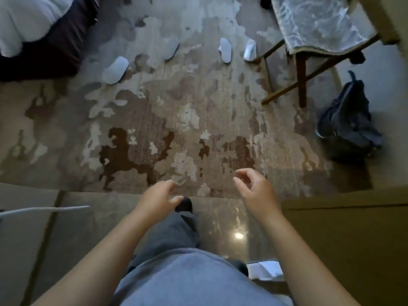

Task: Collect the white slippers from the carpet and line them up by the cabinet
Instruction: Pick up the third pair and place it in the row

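Both hands were empty at the carpet's near edge, and the white slippers lay far across it.

The left hand (160,194) and the right hand (256,191) hung out in front with fingers loosely curled, gripping nothing. On the patterned carpet (198,120) one slipper (116,70) lay near the bed (33,34), a second slipper (171,48) further on, almost lost against a pale patch of the weave, and a pair of slippers (237,50) just beside the wooden legs of the marble-topped table (318,23). My guess is that the pale one could be missed, since flat, thin, soft white soles blend into the mottled grey blotches. The dark backpack (348,120) slumped by the table could trip a step, and the glossy floor (220,217) looked slick.
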`<move>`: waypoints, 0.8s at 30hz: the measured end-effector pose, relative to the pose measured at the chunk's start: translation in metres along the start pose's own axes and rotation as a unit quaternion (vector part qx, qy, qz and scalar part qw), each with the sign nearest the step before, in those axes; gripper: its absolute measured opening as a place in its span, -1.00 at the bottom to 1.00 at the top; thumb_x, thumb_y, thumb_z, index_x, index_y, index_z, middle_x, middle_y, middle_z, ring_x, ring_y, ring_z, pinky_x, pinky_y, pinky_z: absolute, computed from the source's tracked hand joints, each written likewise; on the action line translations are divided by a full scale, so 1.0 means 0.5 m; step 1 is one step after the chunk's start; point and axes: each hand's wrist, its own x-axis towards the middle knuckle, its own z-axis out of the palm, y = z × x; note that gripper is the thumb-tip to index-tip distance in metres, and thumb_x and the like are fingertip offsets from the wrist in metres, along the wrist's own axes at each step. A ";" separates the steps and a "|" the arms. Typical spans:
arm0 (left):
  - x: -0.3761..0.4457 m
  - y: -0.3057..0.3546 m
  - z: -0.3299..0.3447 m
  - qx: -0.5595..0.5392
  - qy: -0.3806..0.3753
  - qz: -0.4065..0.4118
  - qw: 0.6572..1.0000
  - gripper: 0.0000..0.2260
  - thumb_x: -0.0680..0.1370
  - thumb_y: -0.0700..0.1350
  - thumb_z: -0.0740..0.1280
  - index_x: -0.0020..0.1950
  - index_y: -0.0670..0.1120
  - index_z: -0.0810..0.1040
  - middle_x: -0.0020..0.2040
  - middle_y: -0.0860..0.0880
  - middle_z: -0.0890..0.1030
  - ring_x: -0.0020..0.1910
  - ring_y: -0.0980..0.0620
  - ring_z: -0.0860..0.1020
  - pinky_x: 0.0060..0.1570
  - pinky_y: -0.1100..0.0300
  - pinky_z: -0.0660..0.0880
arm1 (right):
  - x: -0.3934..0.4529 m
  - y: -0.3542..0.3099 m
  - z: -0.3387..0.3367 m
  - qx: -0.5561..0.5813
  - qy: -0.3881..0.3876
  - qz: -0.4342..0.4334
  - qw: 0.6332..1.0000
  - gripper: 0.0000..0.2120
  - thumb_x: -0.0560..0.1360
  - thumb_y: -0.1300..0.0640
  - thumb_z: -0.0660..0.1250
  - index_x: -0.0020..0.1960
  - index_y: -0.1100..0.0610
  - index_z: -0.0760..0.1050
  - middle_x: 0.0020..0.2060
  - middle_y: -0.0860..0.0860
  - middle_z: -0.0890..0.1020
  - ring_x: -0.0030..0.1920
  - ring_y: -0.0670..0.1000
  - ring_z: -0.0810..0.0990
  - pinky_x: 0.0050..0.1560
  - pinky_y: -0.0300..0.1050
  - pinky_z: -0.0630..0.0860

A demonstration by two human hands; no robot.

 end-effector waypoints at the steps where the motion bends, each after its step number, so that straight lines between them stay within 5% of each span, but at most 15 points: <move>1: 0.044 0.012 -0.038 0.002 0.011 0.004 1.000 -0.61 0.49 0.01 0.28 0.28 -0.07 0.39 0.25 -0.09 0.50 0.17 -0.02 0.48 0.05 0.18 0.40 | 0.041 -0.017 -0.001 0.003 -0.005 -0.001 1.000 -0.79 0.50 0.11 0.24 0.11 0.12 0.48 0.02 0.08 0.56 -0.03 -0.03 0.48 -0.05 -0.19 0.35; 12: 0.486 0.181 -0.342 -0.065 0.114 0.018 0.991 -0.65 0.50 0.01 0.27 0.24 -0.11 0.43 0.21 -0.10 0.53 0.12 -0.06 0.51 0.03 0.12 0.42 | 0.480 -0.071 -0.070 0.010 -0.027 0.045 0.999 -0.83 0.49 0.14 0.25 0.07 0.10 0.48 -0.01 0.07 0.57 -0.01 0.02 0.51 -0.04 -0.15 0.39; 24: 0.848 0.223 -0.577 -0.155 0.178 -0.132 0.963 -0.66 0.49 -0.02 0.28 0.23 -0.10 0.43 0.18 -0.09 0.54 0.11 -0.04 0.50 0.04 0.15 0.39 | 1.172 -0.352 -0.110 -0.057 -0.178 -0.135 0.973 -0.76 0.51 0.09 0.22 0.13 0.14 0.47 -0.02 0.01 0.53 0.01 -0.03 0.48 -0.01 -0.15 0.39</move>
